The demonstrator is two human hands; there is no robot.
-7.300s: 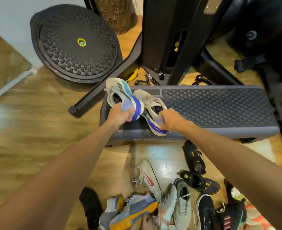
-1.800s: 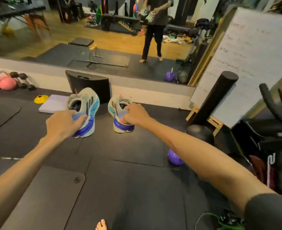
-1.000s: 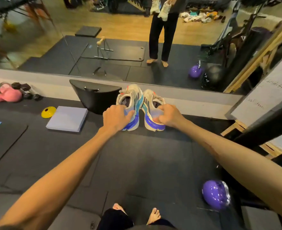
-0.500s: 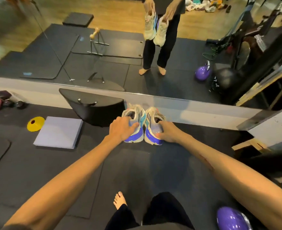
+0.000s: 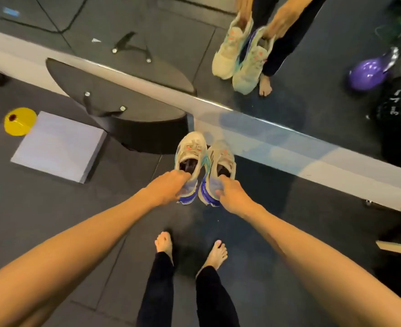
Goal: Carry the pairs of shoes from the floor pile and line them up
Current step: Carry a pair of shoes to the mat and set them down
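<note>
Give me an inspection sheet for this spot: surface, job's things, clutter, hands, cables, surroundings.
Surface: dark rubber floor mat, bare where the person stands barefoot.
Job's things: left shoe and right shoe, side by side, toes toward the mirror; whether the soles touch the floor cannot be told.
Clutter: yellow cone, pale foam pad, black curved board leaning at the mirror base.
Hands: left hand has its grip on the left shoe's heel; right hand on the right shoe's heel.
Cables: nothing seen on the floor here.
Surroundings: the mirror reflects the person, the shoes and a purple kettlebell.
</note>
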